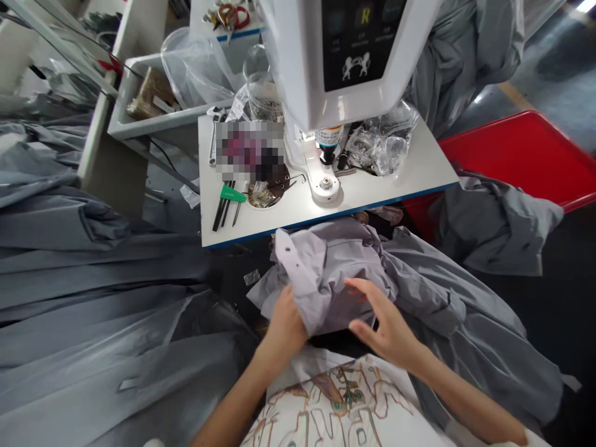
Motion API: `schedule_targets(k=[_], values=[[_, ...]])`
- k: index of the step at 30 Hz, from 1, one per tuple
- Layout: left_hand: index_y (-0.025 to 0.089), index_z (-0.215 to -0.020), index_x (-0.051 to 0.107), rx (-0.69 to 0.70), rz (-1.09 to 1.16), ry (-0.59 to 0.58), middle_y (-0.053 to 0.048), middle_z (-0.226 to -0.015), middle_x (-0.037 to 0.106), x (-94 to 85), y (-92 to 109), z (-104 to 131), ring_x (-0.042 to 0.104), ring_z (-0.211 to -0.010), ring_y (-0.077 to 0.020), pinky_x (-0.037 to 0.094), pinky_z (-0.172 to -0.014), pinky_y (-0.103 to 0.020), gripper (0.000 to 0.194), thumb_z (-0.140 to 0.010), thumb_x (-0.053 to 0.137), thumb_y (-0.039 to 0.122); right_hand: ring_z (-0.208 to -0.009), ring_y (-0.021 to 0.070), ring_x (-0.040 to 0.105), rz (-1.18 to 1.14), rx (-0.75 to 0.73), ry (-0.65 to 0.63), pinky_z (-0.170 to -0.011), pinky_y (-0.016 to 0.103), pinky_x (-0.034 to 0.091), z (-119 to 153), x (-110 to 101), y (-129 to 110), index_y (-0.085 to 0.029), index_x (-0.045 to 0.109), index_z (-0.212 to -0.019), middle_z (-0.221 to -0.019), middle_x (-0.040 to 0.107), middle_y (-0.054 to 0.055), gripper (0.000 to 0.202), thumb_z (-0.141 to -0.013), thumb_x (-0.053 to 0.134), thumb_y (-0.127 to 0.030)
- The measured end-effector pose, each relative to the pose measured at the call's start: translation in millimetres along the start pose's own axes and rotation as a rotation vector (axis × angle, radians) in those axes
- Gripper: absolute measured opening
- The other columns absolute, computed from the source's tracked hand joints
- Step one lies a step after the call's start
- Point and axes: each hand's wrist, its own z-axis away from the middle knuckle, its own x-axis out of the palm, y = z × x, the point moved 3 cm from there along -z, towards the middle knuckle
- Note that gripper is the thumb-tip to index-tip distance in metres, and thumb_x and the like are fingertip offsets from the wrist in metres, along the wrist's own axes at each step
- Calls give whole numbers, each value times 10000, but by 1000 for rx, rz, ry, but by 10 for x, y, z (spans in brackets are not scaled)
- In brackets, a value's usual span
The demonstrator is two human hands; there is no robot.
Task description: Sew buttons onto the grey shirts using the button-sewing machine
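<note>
A grey garment (344, 261) is bunched in front of me, just below the table's blue edge. On it, a pale strip of cloth (294, 261) with small dark round spots stands up on the left. My left hand (285, 320) grips the garment's left side, its fingertips hidden in the folds. Over the right part of the cloth, my right hand (379, 323) is open, thumb and fingers apart and nothing between them. Beyond the garment is a white press machine (298, 62), whose lower arm ends in a round die (326, 184) above the tabletop.
The white table (372, 189) carries hex keys in a green holder (231, 194), a wrench (213, 139) and plastic bags of small parts (379, 146). Piles of grey cloth (69, 298) lie at left. A red tray (521, 155) stands at right, with more grey garments beside it.
</note>
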Motion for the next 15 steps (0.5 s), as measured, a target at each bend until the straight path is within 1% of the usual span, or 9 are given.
schedule_targets(k=[2,3,6,7,9,11,13,14,15], values=[[190,-991,629,127,-48,-129,-96,-1051,673,216,336,-117,615,-1083,-242,483,-972,-388,250,-845,427,168,-1173,270,528,27,-58,60,-962,403,477,28,124,-221,-178,403,-1371,-1296,535,145,653,-832,585,-500],[183,-992,626,152,-71,-185,-100,-1043,672,300,465,-168,630,-1043,-233,505,-926,-364,263,-852,406,147,-1184,277,518,46,-56,115,-981,421,462,20,164,-272,-181,428,-1355,-1288,540,144,624,-831,594,-476],[155,-960,621,132,-165,-279,-110,-927,674,377,657,-278,656,-887,-229,530,-805,-345,251,-830,415,96,-1111,242,565,3,43,255,-976,408,459,-20,194,-245,-220,599,-1144,-1181,610,101,290,-891,531,-344],[147,-957,619,129,-210,-298,-111,-902,672,342,671,-298,653,-855,-232,530,-780,-346,244,-810,435,84,-1088,228,581,-62,91,270,-964,391,466,-20,185,-200,-227,631,-1061,-1149,629,86,224,-911,496,-324],[148,-983,611,162,-299,-332,-106,-913,668,201,670,-314,638,-852,-230,525,-758,-335,260,-766,490,72,-1017,210,612,-232,216,285,-899,347,496,10,148,-98,-230,648,-955,-1052,663,64,222,-932,458,-342],[166,-979,605,213,-342,-314,-86,-923,656,-9,666,-319,616,-869,-226,520,-752,-327,250,-749,543,89,-808,184,627,-424,366,325,-719,295,522,66,92,-22,-228,630,-911,-848,658,36,252,-920,470,-421],[179,-958,594,265,-320,-215,-72,-916,633,-250,692,-344,591,-898,-230,515,-777,-343,193,-766,607,167,-590,139,538,-648,494,366,-536,247,461,103,30,-14,-222,595,-862,-670,565,-5,297,-875,517,-508],[181,-982,583,298,-286,-145,-78,-948,624,-368,722,-370,579,-937,-238,509,-818,-366,225,-773,644,235,-530,117,481,-761,531,371,-487,231,420,102,-4,-43,-217,573,-829,-627,517,-20,323,-845,548,-538],[182,-1048,565,339,-239,-90,-97,-1028,611,-474,762,-407,561,-1009,-252,492,-879,-398,333,-765,679,315,-505,103,442,-859,554,358,-467,220,395,88,-41,-93,-211,554,-801,-612,486,-28,349,-812,581,-559]])
